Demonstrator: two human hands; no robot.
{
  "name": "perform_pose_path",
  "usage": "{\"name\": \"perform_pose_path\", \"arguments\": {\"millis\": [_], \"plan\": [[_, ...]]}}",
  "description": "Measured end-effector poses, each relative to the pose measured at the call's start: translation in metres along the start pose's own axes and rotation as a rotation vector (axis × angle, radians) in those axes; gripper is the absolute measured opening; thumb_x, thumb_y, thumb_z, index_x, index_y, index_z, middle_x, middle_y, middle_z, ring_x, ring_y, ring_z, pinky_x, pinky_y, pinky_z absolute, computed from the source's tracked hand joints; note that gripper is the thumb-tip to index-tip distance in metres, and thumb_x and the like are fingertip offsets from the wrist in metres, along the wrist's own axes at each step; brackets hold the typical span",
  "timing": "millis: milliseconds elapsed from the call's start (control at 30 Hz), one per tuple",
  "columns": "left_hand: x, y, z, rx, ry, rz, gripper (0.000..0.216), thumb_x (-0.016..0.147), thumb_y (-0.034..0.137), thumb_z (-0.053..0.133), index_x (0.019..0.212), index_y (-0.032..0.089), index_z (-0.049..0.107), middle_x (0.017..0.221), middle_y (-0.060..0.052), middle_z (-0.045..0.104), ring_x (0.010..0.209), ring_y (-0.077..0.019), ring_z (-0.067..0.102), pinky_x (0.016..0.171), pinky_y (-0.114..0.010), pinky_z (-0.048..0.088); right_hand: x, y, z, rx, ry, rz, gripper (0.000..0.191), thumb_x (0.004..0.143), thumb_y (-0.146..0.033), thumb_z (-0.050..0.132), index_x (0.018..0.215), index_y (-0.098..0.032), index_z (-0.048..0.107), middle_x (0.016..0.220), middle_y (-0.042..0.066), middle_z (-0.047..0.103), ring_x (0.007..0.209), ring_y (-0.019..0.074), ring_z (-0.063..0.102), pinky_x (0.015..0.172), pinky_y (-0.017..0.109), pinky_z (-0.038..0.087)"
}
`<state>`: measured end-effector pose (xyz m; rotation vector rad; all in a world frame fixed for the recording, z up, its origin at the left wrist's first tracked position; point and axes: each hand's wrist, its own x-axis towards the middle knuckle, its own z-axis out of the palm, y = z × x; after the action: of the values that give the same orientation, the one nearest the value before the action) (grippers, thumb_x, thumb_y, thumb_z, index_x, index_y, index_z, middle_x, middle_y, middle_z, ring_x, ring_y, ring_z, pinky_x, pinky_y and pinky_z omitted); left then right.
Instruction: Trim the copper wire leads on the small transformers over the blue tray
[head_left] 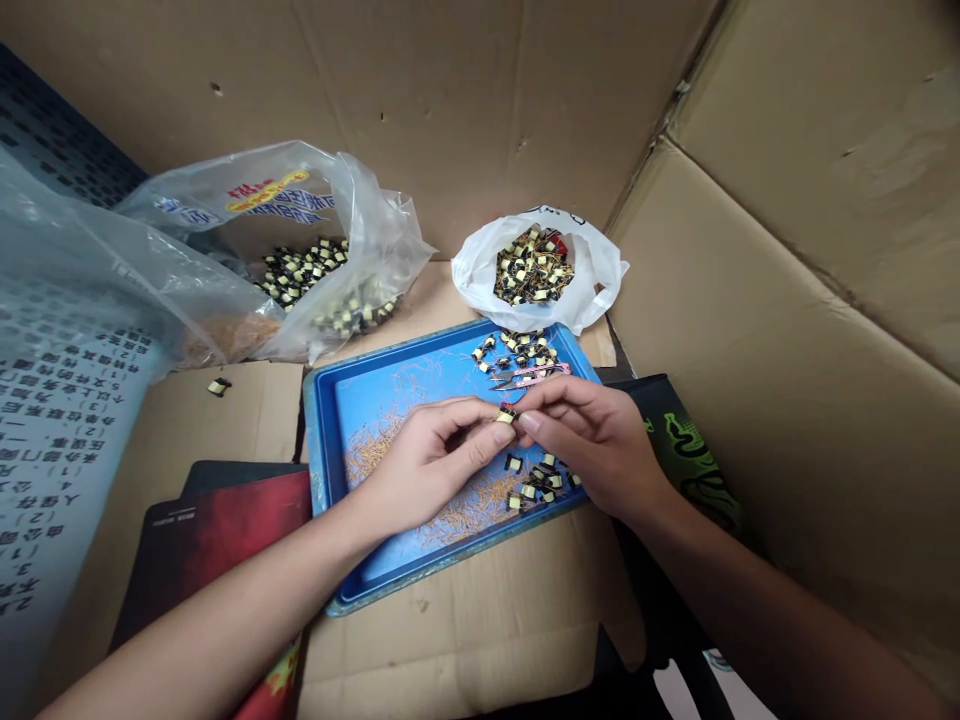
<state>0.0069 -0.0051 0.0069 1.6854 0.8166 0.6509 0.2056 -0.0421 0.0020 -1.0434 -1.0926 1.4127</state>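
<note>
Over a blue tray, my left hand and my right hand meet, both pinching one small yellow-and-black coil part between fingertips. Several more of these parts lie on the tray below my right hand and at its far edge. Pink snips rest on the tray just beyond my fingers. Thin copper wire offcuts are scattered across the tray.
A white plastic bag of parts stands behind the tray. A clear bag with more parts lies at the back left. One loose part sits on the cardboard. Cardboard walls enclose the space. Dark mats lie at the left.
</note>
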Motion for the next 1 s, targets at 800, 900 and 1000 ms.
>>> {"name": "perform_pose_path", "arguments": {"millis": [800,900,1000], "plan": [[-0.001,0.001,0.007,0.350,0.068,0.080,0.028,0.100,0.038,0.061,0.090,0.015,0.073,0.079,-0.001,0.070,0.071,-0.0098,0.060,0.070,-0.024,0.044,0.003,0.008,0.005,-0.157,0.122,0.041,0.010,0.077,-0.028,0.075,0.078,-0.019,0.070,0.072,0.001,0.069,0.065,0.0133,0.062,0.059,0.027,0.046],[-0.002,0.000,0.007,0.362,0.073,0.104,0.026,0.100,0.036,0.061,0.092,0.015,0.073,0.082,-0.001,0.072,0.074,-0.0101,0.061,0.073,-0.025,0.045,0.004,0.005,0.007,-0.137,0.133,0.063,0.011,0.074,-0.027,0.076,0.075,-0.019,0.069,0.069,0.001,0.068,0.064,0.0131,0.061,0.059,0.027,0.046],[-0.002,0.001,0.008,0.356,0.070,0.114,0.024,0.100,0.035,0.062,0.092,0.015,0.072,0.082,-0.001,0.071,0.074,-0.0096,0.061,0.072,-0.024,0.044,0.003,0.003,0.008,-0.112,0.133,0.092,0.012,0.073,-0.027,0.076,0.075,-0.019,0.068,0.068,0.001,0.067,0.063,0.0128,0.060,0.058,0.027,0.045]]}}
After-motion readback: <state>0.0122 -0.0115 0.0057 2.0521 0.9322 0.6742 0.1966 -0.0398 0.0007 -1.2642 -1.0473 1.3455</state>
